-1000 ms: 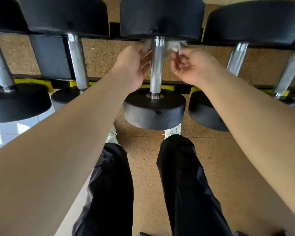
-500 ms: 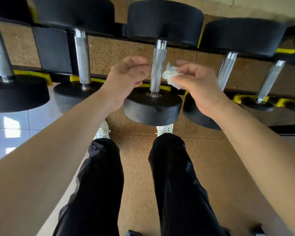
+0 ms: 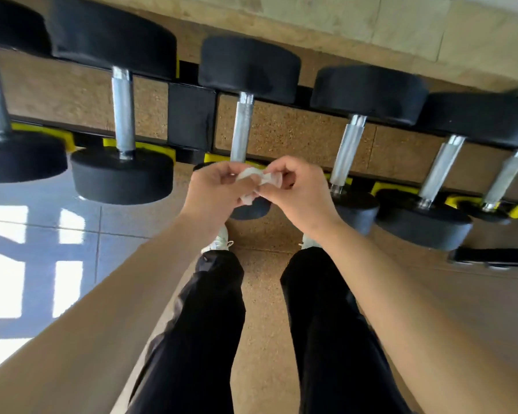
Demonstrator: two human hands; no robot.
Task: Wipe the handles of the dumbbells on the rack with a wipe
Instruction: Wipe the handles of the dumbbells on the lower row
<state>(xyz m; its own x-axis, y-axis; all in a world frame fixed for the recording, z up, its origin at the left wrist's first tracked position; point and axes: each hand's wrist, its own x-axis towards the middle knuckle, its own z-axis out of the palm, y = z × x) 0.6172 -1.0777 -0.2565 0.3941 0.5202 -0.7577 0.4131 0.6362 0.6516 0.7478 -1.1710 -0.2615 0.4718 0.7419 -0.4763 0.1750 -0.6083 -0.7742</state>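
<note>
now both bare arms reach forward, and the two hands meet just in front of the near end of the knurled chrome handle of the middle black rubber dumbbell (image 3: 242, 127), partly covering its near head. the left hand (image 3: 214, 189) is curled inward, thumb and fingertips pinching the small crumpled white wipe (image 3: 253, 182). the right hand (image 3: 298, 194) mirrors it from the other side, thumb and forefinger nipping the same wad, so the wipe sits between both hands, off that handle. half a second ago the right hand alone carried the wipe just right of that handle, while the left hovered loose-fingered on its left. a second ago both hands held the wipe at the handle's far end. since then the hands have drawn back toward the body and closed together, and the view has swung right. counted: two hands, one wipe, and six dumbbells on the black steel rack with yellow saddles (image 3: 192, 115), two left of the middle one and three right of it, each showing one chrome handle. below that handle are two black-trousered legs (image 3: 210, 324) and two white shoes (image 3: 219, 240).
</note>
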